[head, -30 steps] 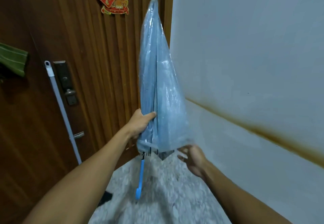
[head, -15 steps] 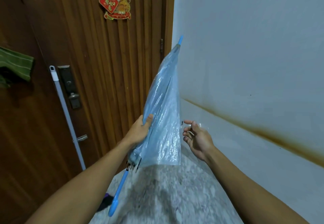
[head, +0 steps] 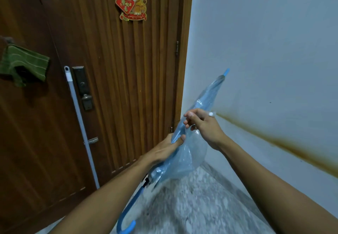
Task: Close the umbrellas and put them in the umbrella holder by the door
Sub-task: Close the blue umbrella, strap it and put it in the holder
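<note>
Am gripping umbrella [head: 184, 153] mid-canopy with left hand [head: 169, 148], long axis slanting tip up-right toward wall, hooked handle down-left. Right hand [head: 203, 125], just above, pinching closure strap [head: 211, 113]. Holder not showing.

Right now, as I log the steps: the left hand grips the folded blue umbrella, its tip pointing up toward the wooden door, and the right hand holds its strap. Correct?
Not quite. In the head view the umbrella tip points up toward the white wall, not the wooden door. The rest stands: the left hand grips the folded canopy and the right hand holds its strap.
</note>
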